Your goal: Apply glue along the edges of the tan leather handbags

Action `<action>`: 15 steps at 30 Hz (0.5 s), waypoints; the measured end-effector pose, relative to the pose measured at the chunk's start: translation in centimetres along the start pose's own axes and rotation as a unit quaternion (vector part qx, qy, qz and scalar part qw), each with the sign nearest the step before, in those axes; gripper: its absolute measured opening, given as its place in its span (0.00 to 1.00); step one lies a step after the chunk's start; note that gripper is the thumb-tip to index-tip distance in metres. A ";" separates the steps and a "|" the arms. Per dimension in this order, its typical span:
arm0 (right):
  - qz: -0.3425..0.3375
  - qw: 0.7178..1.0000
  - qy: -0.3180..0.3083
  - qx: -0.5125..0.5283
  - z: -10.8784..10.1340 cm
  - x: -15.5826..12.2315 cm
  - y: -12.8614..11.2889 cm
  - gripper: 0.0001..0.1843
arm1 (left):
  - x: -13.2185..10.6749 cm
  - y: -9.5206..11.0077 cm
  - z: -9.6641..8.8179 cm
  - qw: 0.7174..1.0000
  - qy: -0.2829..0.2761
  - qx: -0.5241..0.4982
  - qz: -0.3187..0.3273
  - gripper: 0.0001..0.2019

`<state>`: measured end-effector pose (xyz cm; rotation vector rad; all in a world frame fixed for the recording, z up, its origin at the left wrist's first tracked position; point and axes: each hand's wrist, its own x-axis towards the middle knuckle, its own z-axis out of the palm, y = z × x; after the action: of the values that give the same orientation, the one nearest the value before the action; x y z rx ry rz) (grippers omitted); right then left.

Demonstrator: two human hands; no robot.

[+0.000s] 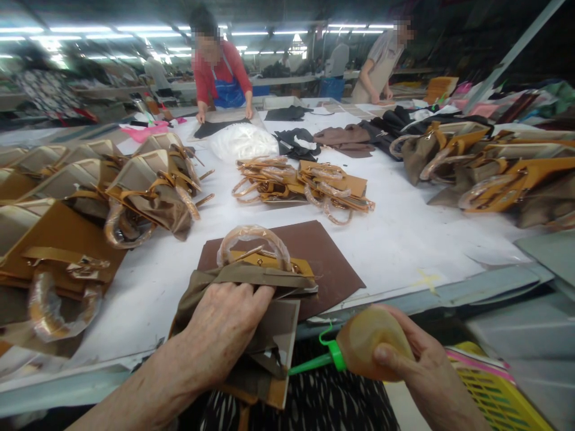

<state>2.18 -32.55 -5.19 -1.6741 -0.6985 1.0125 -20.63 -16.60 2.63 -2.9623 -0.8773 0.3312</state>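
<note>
Sitting on the white surface (404, 239), a crowd of tan and brown bags (148, 185) fills the space around ten o'clock from the near bag (254, 275). The left hand (229, 317) bends over that near bag and grasps its soft cloth; the thumb is out of sight. The near bag lies at the front edge, with part of it hanging over. Its round, wrapped handle (254, 232) points to twelve o'clock. A flat brown sheet (335, 263) pokes out toward one o'clock. Past it, a pile of tan parts (309, 179) lies between twelve and one.

At four o'clock, a thin green spout (314, 362) points at the bag's stiff panel (286, 317); I can't tell if they touch. The right hand (417, 353) wraps around the squashy bottle (375, 341), thumb on its side. A yellow basket (494, 395) sits near four o'clock, and more bags (485, 161) lie at two.

Squeezing too hard could make too much stuff run out and stain the cloth. If the spout slips off the panel, drips could land on the dark patterned cloth (350, 401) below. If the left hand lets go, the hanging part could pull the bag down, or the loose cloth could flop into the wet stuff.
</note>
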 end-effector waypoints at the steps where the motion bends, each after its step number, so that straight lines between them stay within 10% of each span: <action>1: 0.007 1.000 0.004 0.013 0.1 -0.3 0.0 0.26 | 0.0 0.0 0.0 1.000 0.005 0.001 -0.001 0.10; 15: -0.010 0.998 0.050 -0.049 1.0 0.1 -0.9 0.28 | 0.0 0.1 -0.2 1.000 0.018 0.008 0.012 0.09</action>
<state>1.38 -31.77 -4.48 -1.7860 -0.7061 0.8870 -20.51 -16.71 2.81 -2.9565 -0.8311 0.2827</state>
